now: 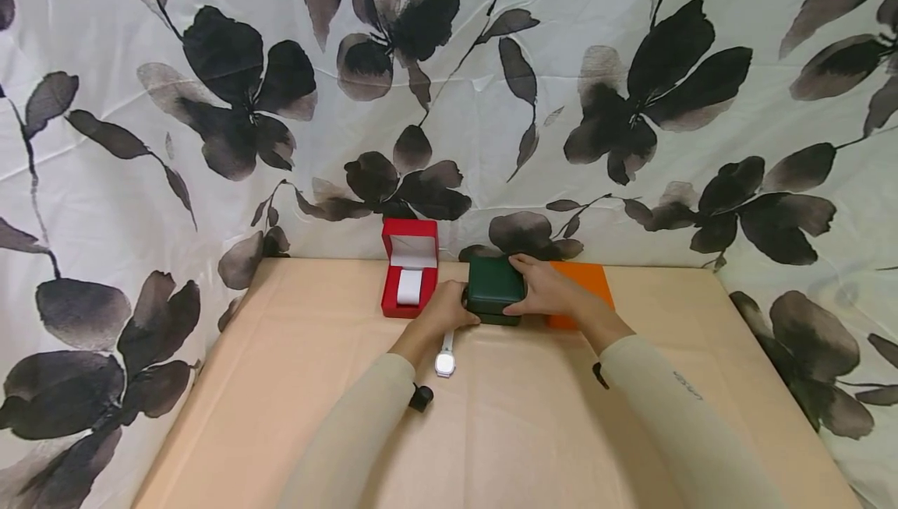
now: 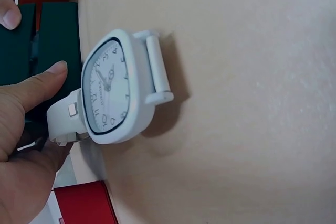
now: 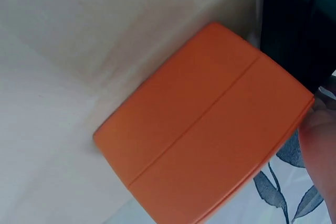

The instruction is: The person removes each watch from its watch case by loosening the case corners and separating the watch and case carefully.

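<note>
A dark green box (image 1: 494, 287) stands closed at the back middle of the table, and both hands hold it. My left hand (image 1: 452, 306) grips its left side, the thumb (image 2: 47, 77) lying against the green box (image 2: 52, 30). My right hand (image 1: 543, 287) curls over its top and right side. A white wristwatch (image 1: 445, 361) lies flat on the table just under my left wrist; its rounded square face (image 2: 118, 87) points up. In the right wrist view only a dark corner of the green box (image 3: 299, 19) shows.
A red box (image 1: 410, 267) stands open to the left, with a white cushion inside. A closed orange box (image 1: 585, 279) (image 3: 210, 124) lies right of the green one, behind my right hand. A beige cloth covers the table (image 1: 526, 431); a flowered curtain (image 1: 449, 104) hangs behind.
</note>
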Action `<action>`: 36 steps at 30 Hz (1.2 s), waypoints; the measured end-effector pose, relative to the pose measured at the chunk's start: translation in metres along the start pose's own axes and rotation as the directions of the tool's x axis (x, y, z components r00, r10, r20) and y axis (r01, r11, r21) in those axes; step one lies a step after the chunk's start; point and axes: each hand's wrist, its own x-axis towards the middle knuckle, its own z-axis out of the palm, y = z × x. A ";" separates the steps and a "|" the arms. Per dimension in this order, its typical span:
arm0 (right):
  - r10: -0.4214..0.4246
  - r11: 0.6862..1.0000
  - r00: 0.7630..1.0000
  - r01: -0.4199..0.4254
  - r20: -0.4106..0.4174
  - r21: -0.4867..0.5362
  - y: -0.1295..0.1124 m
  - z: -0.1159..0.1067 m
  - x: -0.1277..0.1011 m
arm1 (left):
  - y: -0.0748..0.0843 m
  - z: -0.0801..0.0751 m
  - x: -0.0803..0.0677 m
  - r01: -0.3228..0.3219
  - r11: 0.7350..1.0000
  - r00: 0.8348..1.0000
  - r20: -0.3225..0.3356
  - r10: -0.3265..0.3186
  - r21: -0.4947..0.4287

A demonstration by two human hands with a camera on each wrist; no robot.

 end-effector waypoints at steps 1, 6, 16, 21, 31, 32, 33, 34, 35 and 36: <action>-0.004 1.000 1.000 0.004 -0.001 0.005 0.000 -0.001 0.000 | -0.001 0.000 0.000 -0.001 1.000 1.000 0.002 0.001 0.006; -0.008 1.000 1.000 0.007 0.008 0.022 0.004 -0.003 0.003 | -0.002 0.002 0.002 -0.001 1.000 1.000 -0.001 0.001 0.003; 0.021 0.998 0.997 -0.026 0.077 0.066 0.002 -0.016 0.011 | -0.002 -0.001 0.003 0.008 1.000 1.000 0.009 -0.008 0.000; 0.045 0.993 0.994 -0.056 0.095 0.109 0.006 -0.022 0.014 | -0.002 -0.002 0.004 0.027 1.000 0.999 0.023 -0.027 -0.015; 0.068 0.982 0.985 -0.094 0.156 0.165 0.015 -0.032 0.027 | -0.001 -0.001 0.013 0.046 0.999 0.999 0.017 -0.046 0.001; 0.075 0.979 0.984 -0.104 0.164 0.177 0.016 -0.033 0.029 | -0.001 -0.001 0.014 0.046 0.999 0.999 0.014 -0.046 0.002; 0.083 0.976 0.981 -0.116 0.173 0.186 0.018 -0.034 0.031 | -0.001 -0.001 0.015 0.048 0.999 0.999 0.012 -0.048 0.003; 0.091 0.973 0.979 -0.127 0.184 0.193 0.019 -0.035 0.032 | -0.001 -0.001 0.016 0.051 0.999 0.999 0.011 -0.051 0.002; 0.097 0.970 0.976 -0.136 0.193 0.203 0.020 -0.036 0.034 | -0.002 -0.001 0.016 0.052 0.999 0.999 0.008 -0.052 0.007; 0.101 0.967 0.974 -0.144 0.202 0.212 0.022 -0.037 0.036 | -0.002 -0.001 0.017 0.050 0.999 0.999 0.004 -0.050 0.010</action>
